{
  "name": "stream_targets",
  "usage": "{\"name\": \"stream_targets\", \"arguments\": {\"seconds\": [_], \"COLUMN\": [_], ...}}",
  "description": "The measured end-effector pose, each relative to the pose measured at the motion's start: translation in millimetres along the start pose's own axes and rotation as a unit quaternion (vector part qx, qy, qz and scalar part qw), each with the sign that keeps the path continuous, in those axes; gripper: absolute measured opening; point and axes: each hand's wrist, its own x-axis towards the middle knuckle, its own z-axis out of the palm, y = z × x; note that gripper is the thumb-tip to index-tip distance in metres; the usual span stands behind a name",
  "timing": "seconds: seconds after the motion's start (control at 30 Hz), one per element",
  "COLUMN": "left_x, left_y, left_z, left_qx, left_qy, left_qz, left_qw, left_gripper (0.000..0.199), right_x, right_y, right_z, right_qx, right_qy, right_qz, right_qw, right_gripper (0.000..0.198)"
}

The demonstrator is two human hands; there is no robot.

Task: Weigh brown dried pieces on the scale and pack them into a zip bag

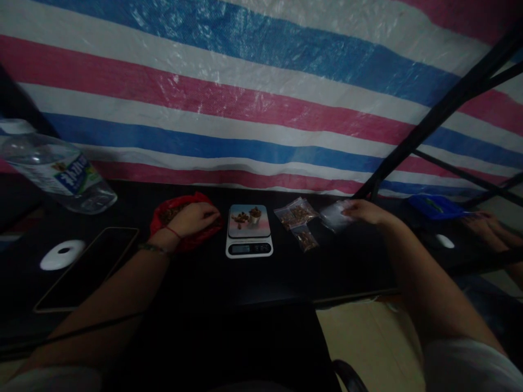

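We are resting our left hand [195,216] in the mouth of a crumpled red plastic bag [184,223] that is lying on the black tabletop [212,277], just left of the scale; the fingers are curling down into the brown pieces inside, though we cannot tell whether they are actually pinching any. We are wearing a thin red string and a dark band on that wrist. Our right hand [365,211] is reaching out to the far right of the scale and is closing its fingers on the edge of a small clear plastic pouch [335,215], which is lying flat on the table.

Between our two hands is sitting a small white digital kitchen scale [249,230] with a picture printed on its platform. Just beside it, to its right, two small clear pouches filled with brown bits [298,220] are lying touching each other, near the clear pouch.

Further out on the left, a dark flat phone [87,267] is lying near a white round disc [62,254], and a clear plastic water bottle with a blue label [57,174] is tilting behind them. At the far right, another person's hand [488,226] is resting near a blue tray [435,206]. A striped red, white and blue tarpaulin [261,98] is hanging behind the table.
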Motion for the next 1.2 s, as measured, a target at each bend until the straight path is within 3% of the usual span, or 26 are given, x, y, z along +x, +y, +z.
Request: {"name": "stream_targets", "arguments": {"seconds": [0.1, 0.23, 0.3, 0.47, 0.53, 0.63, 0.7, 0.83, 1.0, 1.2], "left_x": [0, -1, -2, -5, -5, -4, -3, -3, -4, -5], "left_y": [1, 0, 0, 3, 4, 3, 1, -4, -5, -3], "left_z": [-1, -2, -5, -14, -15, -13, -9, -4, -4, -5], "left_qx": [0.005, 0.007, 0.013, 0.033, 0.038, 0.029, 0.018, 0.008, -0.005, -0.01], "left_qy": [0.006, 0.014, 0.016, 0.011, 0.011, 0.008, 0.008, 0.013, 0.023, 0.017], "left_qz": [-0.001, -0.001, -0.004, -0.018, -0.025, -0.023, -0.013, 0.004, -0.004, -0.003], "left_qw": [1.0, 1.0, 1.0, 0.999, 0.999, 0.999, 1.0, 1.0, 1.0, 1.0], "left_gripper": [0.041, 0.042, 0.042, 0.039, 0.038, 0.037, 0.037, 0.037, 0.034, 0.034], "right_x": [9, 46, 68, 100, 101, 98, 96, 98, 104, 100], "right_y": [-32, -59, -63, -59, -53, -43, -36, -29, -28, -36], "right_z": [-5, 31, 56, 101, 109, 112, 109, 100, 91, 89], "right_qx": [0.076, 0.034, -0.083, -0.169, -0.19, -0.196, -0.191, -0.209, -0.203, -0.138], "right_qy": [-0.05, -0.141, -0.105, -0.013, 0.024, 0.084, 0.103, 0.065, 0.026, 0.052], "right_qz": [-0.001, -0.024, -0.07, -0.126, -0.129, -0.102, -0.082, -0.116, -0.185, -0.139], "right_qw": [0.996, 0.989, 0.989, 0.977, 0.973, 0.972, 0.973, 0.969, 0.961, 0.979], "right_gripper": [0.034, 0.045, 0.041, 0.02, 0.024, 0.043, 0.042, 0.018, 0.021, 0.027]}}
